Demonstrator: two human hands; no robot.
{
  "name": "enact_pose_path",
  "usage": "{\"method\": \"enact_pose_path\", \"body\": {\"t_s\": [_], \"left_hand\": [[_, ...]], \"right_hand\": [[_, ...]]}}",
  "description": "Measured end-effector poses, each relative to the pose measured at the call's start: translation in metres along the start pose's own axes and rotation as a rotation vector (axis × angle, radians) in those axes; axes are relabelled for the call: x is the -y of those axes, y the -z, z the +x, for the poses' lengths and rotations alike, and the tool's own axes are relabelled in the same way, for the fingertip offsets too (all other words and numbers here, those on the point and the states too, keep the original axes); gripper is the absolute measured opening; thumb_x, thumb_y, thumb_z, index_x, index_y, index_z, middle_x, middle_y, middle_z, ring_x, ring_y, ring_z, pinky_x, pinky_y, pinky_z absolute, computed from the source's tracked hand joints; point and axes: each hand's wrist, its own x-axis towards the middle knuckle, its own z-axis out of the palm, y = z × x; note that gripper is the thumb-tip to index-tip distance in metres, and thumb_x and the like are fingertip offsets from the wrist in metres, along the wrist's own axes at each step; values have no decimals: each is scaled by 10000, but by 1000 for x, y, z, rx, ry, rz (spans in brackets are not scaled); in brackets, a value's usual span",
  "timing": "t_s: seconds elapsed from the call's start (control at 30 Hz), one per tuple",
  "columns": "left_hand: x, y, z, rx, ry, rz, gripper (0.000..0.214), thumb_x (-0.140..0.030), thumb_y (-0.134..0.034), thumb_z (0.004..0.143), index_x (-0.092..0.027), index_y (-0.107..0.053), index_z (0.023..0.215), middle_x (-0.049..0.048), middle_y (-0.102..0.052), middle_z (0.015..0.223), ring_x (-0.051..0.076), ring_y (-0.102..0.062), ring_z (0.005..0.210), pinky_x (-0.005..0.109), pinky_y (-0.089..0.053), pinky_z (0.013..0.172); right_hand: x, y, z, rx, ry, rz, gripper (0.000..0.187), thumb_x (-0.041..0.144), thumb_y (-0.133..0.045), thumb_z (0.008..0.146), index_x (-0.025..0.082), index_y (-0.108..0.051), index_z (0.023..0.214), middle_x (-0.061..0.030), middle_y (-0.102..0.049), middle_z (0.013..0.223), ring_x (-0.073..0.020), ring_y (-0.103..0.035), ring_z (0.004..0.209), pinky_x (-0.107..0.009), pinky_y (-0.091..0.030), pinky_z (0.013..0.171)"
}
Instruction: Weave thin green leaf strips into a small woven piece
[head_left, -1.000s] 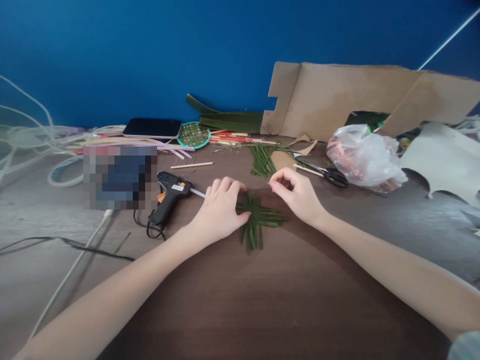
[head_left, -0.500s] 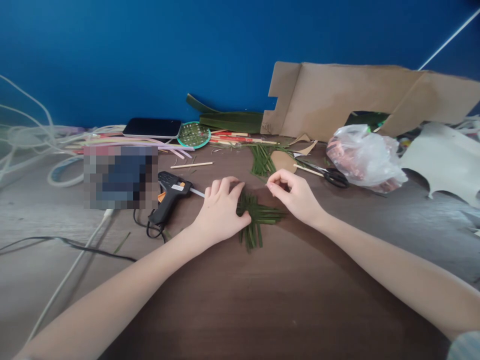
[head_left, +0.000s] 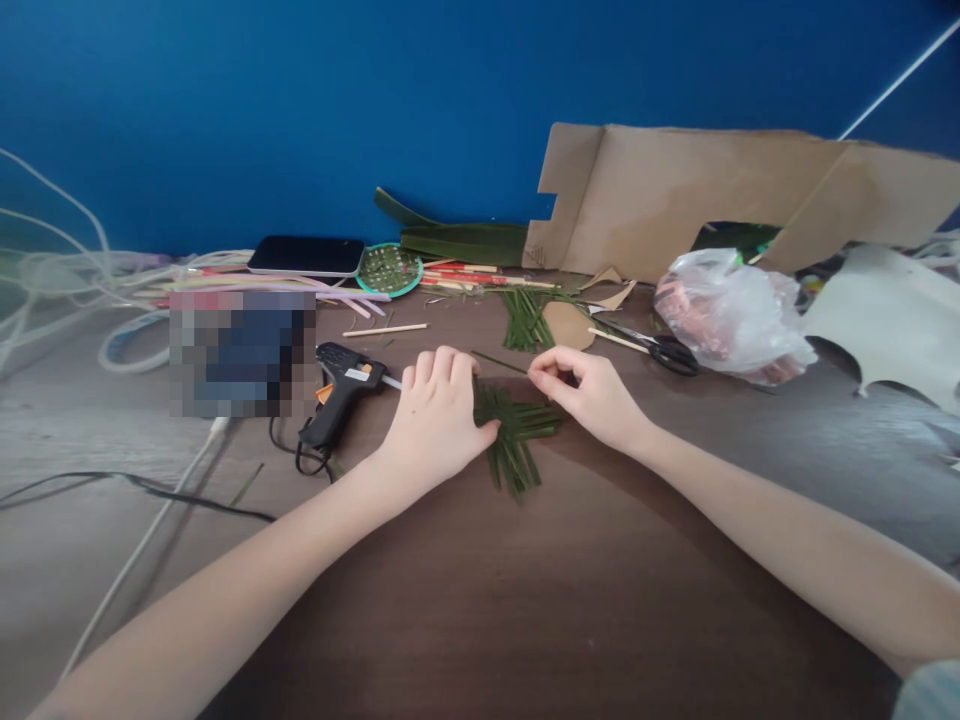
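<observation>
A small woven mat of green leaf strips [head_left: 517,440] lies on the brown table [head_left: 525,600]. My left hand [head_left: 435,420] rests on its left side, fingers curled, with the thumb pressing the strips. My right hand [head_left: 589,395] is above the mat's upper right, and its thumb and forefinger pinch a thin green strip [head_left: 499,362] that runs left toward my left fingertips. A bundle of loose green strips [head_left: 525,320] lies just beyond the hands.
A black glue gun [head_left: 337,390] with its cord lies left of my left hand. Black scissors [head_left: 660,352], a plastic bag [head_left: 731,315], cardboard [head_left: 712,195], a phone [head_left: 306,256], a round green woven piece [head_left: 388,270], sticks and white cables sit around the back.
The woven mat has turned slightly, its lower strips swinging right. My right hand has shifted left and now draws out a thin strip toward my left fingers.
</observation>
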Motion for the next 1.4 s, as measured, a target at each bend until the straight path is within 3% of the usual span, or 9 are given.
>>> {"method": "enact_pose_path", "body": {"t_s": [0.4, 0.8, 1.07, 1.4], "left_hand": [[-1, 3, -2, -5, -20, 53, 335, -306, -622, 700, -164, -448, 949, 94, -466, 990, 280, -428, 926, 415, -389, 774], [-1, 3, -2, 0, -57, 54, 327, -290, -620, 716, -167, -456, 970, 88, -469, 1004, 272, -437, 933, 398, -386, 776], [5, 2, 3, 125, -34, -107, 440, -267, -650, 729, -145, -421, 1084, 73, -553, 982, 245, -507, 938, 371, -416, 813], [2, 4, 1, 141, -7, -135, 496, -254, -663, 732, -136, -406, 1139, 83, -579, 970, 251, -542, 940, 359, -432, 796]], "right_hand": [[-1, 0, 2, 20, -32, -10, 128, 271, -549, 780, 176, -598, 711, 16, -564, 576, -112, -487, 546, -249, -372, 544], [3, 0, 1, 148, 12, -92, 100, 228, -577, 757, 164, -613, 690, 18, -545, 590, -102, -473, 570, -239, -369, 576], [7, 1, 7, 236, -80, -72, 80, 209, -577, 746, 157, -618, 702, 43, -485, 540, -80, -418, 510, -223, -330, 518], [8, 1, 7, 245, -60, -109, 77, 201, -573, 737, 160, -601, 678, 40, -484, 546, -79, -421, 509, -222, -335, 521]]}}
